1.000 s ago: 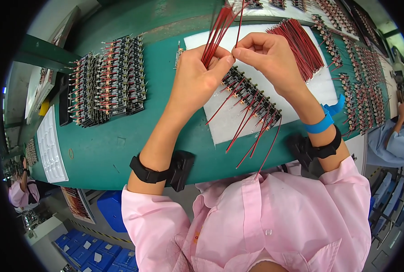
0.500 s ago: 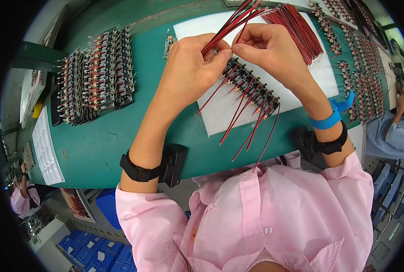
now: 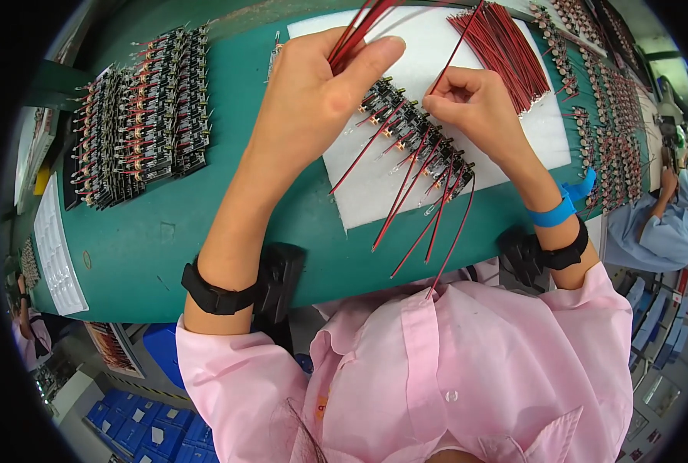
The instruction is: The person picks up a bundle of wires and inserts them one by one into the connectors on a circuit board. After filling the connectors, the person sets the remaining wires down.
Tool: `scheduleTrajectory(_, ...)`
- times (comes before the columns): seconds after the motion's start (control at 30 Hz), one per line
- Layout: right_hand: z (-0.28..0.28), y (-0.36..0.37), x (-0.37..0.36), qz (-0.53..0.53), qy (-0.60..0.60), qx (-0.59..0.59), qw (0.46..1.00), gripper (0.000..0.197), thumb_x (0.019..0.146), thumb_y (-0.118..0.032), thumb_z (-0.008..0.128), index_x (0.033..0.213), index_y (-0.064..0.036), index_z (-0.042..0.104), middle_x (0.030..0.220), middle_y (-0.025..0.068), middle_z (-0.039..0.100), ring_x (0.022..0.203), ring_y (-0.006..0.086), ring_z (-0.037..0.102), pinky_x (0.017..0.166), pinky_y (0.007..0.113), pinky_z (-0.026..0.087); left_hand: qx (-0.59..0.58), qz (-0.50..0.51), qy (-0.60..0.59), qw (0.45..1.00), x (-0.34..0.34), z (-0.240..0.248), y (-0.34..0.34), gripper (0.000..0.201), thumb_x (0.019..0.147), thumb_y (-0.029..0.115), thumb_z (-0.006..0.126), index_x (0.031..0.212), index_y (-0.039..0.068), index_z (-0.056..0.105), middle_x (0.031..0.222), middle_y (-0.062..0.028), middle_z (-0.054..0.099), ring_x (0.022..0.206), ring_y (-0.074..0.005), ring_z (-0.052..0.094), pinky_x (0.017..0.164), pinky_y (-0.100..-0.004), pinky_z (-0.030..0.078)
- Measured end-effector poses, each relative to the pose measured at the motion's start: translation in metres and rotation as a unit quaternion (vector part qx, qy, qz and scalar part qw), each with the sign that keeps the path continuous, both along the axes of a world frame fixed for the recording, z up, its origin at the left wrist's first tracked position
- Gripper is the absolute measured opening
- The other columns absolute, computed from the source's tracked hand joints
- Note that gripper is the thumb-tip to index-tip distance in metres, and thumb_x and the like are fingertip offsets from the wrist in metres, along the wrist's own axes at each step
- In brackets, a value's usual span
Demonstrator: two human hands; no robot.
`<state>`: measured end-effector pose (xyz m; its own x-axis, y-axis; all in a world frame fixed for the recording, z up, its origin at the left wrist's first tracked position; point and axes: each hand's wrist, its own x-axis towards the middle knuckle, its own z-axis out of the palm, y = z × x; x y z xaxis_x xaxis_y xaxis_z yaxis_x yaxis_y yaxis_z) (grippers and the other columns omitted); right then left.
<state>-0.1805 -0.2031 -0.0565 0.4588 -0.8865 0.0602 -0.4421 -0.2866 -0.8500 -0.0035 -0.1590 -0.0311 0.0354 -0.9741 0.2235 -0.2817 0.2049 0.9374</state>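
Note:
My left hand (image 3: 325, 89) is closed round a bunch of red and black wires (image 3: 359, 31), its thumb lifted away from them. In my right hand (image 3: 467, 100) a single red-black wire (image 3: 458, 52) is pinched between thumb and fingertips, its length rising up and to the right. Below both hands, a slanting row of small black circuit boards (image 3: 417, 135) lies on a white foam sheet (image 3: 344, 185). Several red-black wires (image 3: 396, 204) trail from this row toward me. My right fingertips are just above the boards; whether they touch is hard to tell.
A pile of red-black wires (image 3: 506, 58) rests on the foam's far right. Stacked rows of wired boards (image 3: 151, 116) stand at left, near a white plastic tray (image 3: 57, 247). Many small round parts with wires (image 3: 614, 123) cover the right side. Another person in blue (image 3: 656, 224) sits beyond.
My hands have parted: the left moved slightly left and up with its bunch, while the right came down toward the boards with one wire drawn apart from the bunch.

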Motion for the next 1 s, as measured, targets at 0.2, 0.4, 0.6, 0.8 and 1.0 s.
scheduleTrajectory(0.2, -0.002, 0.001, 0.002, 0.002, 0.028, -0.003, 1.0, 0.011, 0.061, -0.008, 0.055, 0.058, 0.002, 0.053, 0.044, 0.0007, 0.042, 0.044, 0.0047, 0.039, 0.042, 0.02, 0.032, 0.029, 0.025, 0.031, 0.999, 0.001, 0.001, 0.001, 0.039, 0.075, 0.029, 0.056, 0.051, 0.003, 0.038, 0.046, 0.0049, 0.03, 0.046, -0.0041, 0.026, 0.04, -0.0249, 0.02)
scheduleTrajectory(0.4, -0.003, 0.001, 0.003, -0.006, 0.03, -0.004, 1.0, 0.01, 0.061, -0.008, 0.055, 0.057, 0.0015, 0.053, 0.044, 0.0017, 0.042, 0.042, 0.006, 0.038, 0.041, 0.021, 0.031, 0.025, 0.022, 0.03, 0.999, 0.001, 0.0, 0.001, 0.039, 0.075, 0.028, 0.056, 0.051, 0.003, 0.038, 0.045, 0.005, 0.03, 0.046, -0.0042, 0.026, 0.04, -0.0248, 0.02)
scheduleTrajectory(0.6, -0.006, 0.002, 0.002, -0.004, 0.048, -0.039, 0.998, 0.011, 0.062, -0.008, 0.056, 0.059, 0.0015, 0.052, 0.046, 0.0006, 0.042, 0.043, 0.0049, 0.038, 0.042, 0.021, 0.03, 0.015, 0.013, 0.033, 0.999, 0.002, -0.004, 0.001, 0.036, 0.076, 0.029, 0.056, 0.053, 0.007, 0.041, 0.049, 0.0075, 0.031, 0.047, -0.0022, 0.025, 0.042, -0.0224, 0.017)
scheduleTrajectory(0.8, -0.002, 0.009, 0.003, 0.015, 0.075, -0.102, 0.992, 0.012, 0.067, -0.008, 0.057, 0.062, 0.002, 0.052, 0.052, -0.002, 0.046, 0.047, 0.0025, 0.037, 0.043, 0.019, 0.03, 0.021, 0.013, 0.033, 0.999, 0.001, -0.001, 0.003, 0.034, 0.077, 0.03, 0.057, 0.054, 0.009, 0.043, 0.051, 0.009, 0.031, 0.048, -0.0012, 0.024, 0.043, -0.0213, 0.016)
scheduleTrajectory(1.0, 0.005, 0.009, 0.004, 0.049, 0.118, -0.149, 0.98, 0.011, 0.068, -0.006, 0.058, 0.065, 0.0034, 0.052, 0.054, 0.0032, 0.048, 0.048, 0.0074, 0.039, 0.044, 0.022, 0.033, 0.075, 0.036, 0.052, 0.995, 0.004, -0.002, 0.003, 0.03, 0.078, 0.029, 0.055, 0.059, 0.007, 0.046, 0.051, 0.0066, 0.034, 0.046, -0.0018, 0.027, 0.042, -0.0203, 0.019)
